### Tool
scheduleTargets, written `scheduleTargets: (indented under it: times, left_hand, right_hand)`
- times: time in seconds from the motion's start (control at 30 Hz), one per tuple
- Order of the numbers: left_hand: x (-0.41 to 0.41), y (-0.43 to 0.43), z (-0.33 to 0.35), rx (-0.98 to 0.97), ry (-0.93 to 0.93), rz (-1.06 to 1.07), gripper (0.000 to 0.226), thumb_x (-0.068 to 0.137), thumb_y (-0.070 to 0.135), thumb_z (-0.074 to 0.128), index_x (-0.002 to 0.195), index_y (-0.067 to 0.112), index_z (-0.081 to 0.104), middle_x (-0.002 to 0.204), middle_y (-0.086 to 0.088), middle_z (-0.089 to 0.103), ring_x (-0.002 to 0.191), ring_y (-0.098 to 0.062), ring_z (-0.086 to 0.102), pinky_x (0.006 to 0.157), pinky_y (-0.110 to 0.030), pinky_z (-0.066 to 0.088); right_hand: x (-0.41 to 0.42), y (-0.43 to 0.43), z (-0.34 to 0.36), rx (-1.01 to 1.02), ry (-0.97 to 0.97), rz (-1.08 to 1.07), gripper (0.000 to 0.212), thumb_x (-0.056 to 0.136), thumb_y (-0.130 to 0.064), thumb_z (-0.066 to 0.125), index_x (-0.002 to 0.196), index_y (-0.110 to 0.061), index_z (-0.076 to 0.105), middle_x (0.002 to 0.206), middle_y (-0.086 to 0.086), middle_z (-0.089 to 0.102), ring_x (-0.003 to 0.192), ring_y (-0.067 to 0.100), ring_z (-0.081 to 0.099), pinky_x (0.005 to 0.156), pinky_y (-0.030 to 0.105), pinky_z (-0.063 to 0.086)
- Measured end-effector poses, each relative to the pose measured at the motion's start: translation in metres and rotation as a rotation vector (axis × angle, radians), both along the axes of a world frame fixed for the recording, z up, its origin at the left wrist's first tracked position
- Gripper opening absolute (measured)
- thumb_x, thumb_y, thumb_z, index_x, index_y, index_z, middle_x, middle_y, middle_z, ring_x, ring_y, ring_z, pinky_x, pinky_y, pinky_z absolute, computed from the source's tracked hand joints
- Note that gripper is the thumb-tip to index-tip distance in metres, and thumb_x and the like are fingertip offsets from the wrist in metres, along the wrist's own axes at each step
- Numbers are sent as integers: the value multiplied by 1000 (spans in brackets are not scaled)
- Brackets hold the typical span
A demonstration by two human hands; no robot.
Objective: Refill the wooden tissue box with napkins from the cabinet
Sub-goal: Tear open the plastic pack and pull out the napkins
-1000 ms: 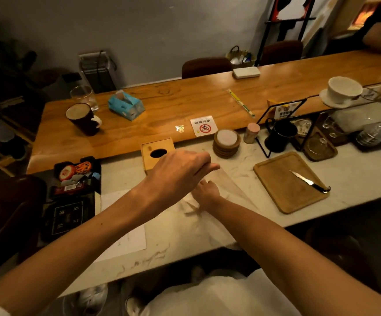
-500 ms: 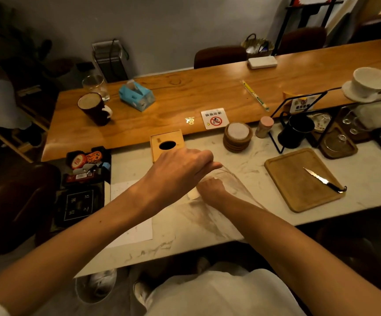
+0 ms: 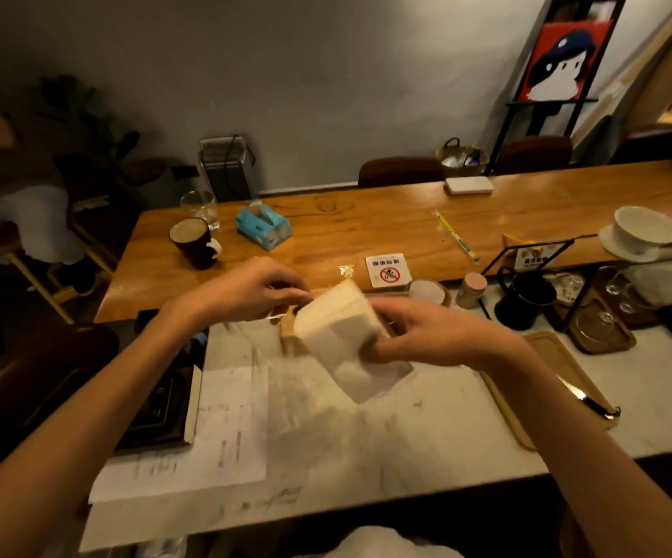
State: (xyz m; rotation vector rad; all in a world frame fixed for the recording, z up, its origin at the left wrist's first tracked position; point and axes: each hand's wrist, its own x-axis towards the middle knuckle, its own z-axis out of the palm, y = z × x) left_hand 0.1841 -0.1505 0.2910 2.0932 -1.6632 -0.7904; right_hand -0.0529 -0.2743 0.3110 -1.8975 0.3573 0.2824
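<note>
My right hand [image 3: 426, 336] grips a thick stack of white napkins [image 3: 342, 340] from its right side and holds it tilted above the marble counter [image 3: 426, 428]. My left hand [image 3: 245, 292] reaches in from the left, fingers pinched at the stack's upper left corner. The wooden tissue box [image 3: 287, 336] stands just behind the stack; only a blurred sliver of its left side shows. A crumpled clear plastic bag [image 3: 310, 412] lies flat on the counter under the stack.
A wooden board [image 3: 547, 356] with a knife [image 3: 585, 402] lies to the right. Behind my hands are coasters [image 3: 426, 292], a small jar [image 3: 473, 289], a black mug [image 3: 523, 300] and a wire rack. A paper sheet [image 3: 205, 436] lies left. The wooden bar holds a dark mug [image 3: 193, 243] and a blue tissue pack [image 3: 263, 227].
My right hand has come out of the plastic bag with the napkin stack and raised it in front of the wooden box. My left hand moved up to the stack. The camera tilted up.
</note>
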Motion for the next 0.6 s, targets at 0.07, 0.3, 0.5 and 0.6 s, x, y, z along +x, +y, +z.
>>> scheduleTargets:
  times: [0.07,0.3,0.5,0.6]
  left_hand:
    - [25,5,-7,17,89,65,39,78,58,53,99,32,72,93,5,71,84,-12,66,72,-33,56]
    - [110,84,-64,-122,324,644,20,95,26,56,101,17,73,101,-7,71,85,-23,69,71,-30,53]
    - [88,189,-161,-425,580,1393,35,101,30,48,115,2,62,71,-3,52,39,0,47,36,-11,34]
    - [43,214,-195,-508,622,1698,36,104,25,39,113,-3,58,69,-4,47,45,-7,46,30,-10,31]
  right_hand:
    - [-1,-14,-2,177,-136,-156,39,87,-11,66,118,-34,58,108,-12,68,104,7,65,82,24,55]
    - [-2,-55,-67,677,-274,-671,48,82,-14,66,128,-16,51,123,14,63,110,30,64,81,38,58]
    - [-13,-51,-156,724,-63,-864,34,91,-4,54,123,-17,51,122,15,61,111,31,59,86,39,52]
    - [-18,-52,-199,727,6,-989,43,92,-5,52,135,-10,46,124,18,61,108,33,59,87,42,50]
